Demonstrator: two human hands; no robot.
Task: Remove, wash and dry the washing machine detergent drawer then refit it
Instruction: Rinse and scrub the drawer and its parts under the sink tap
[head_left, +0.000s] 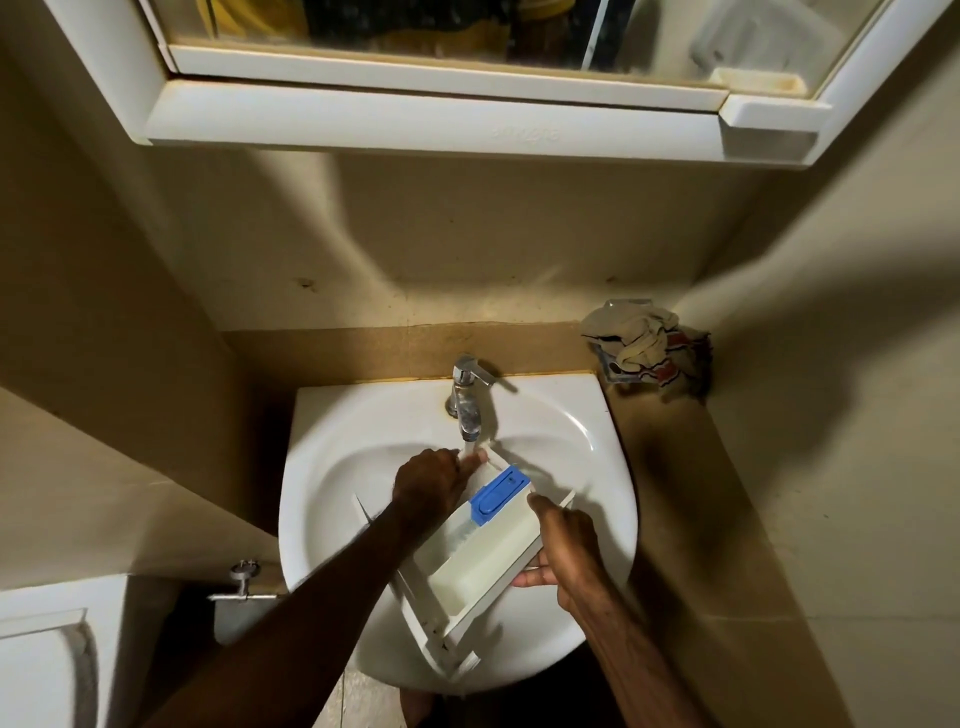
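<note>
White plastic detergent drawer (480, 551), held over the white sink (332, 467) under running water from the chrome tap (467, 400). I read its long axis as running from about 7 o'clock, near my body, to 1 o'clock at the tap; the far corner sits beneath the stream. A blue insert (500, 492) occupies the far compartment, and the near compartment looks pale and bare.

Right hand (563, 545): gripping the drawer's right wall, thumb over the rim and fingers curled beneath; it carries the weight. Left hand (434, 480): reaching in from 9 o'clock, fingers extended onto the far end of the drawer at the point where the water falls; I judge it to be rubbing or rinsing, fingers fairly straight, not gripping. The left hand is nearer the tap and the far compartments; the right is nearer the front panel end at 7 o'clock.

Stage, as I judge it: washing under way, drying and refitting not yet done.

Surroundings: a crumpled cloth (647, 343) lies on the table in the corner at 2 o'clock, well apart from the sink, a likely drying aid for the right hand. A mirrored cabinet (415, 114) hangs at 12 o'clock. The tap spout stands just beside the drawer's far corner and limits how far it can be tilted upward.
</note>
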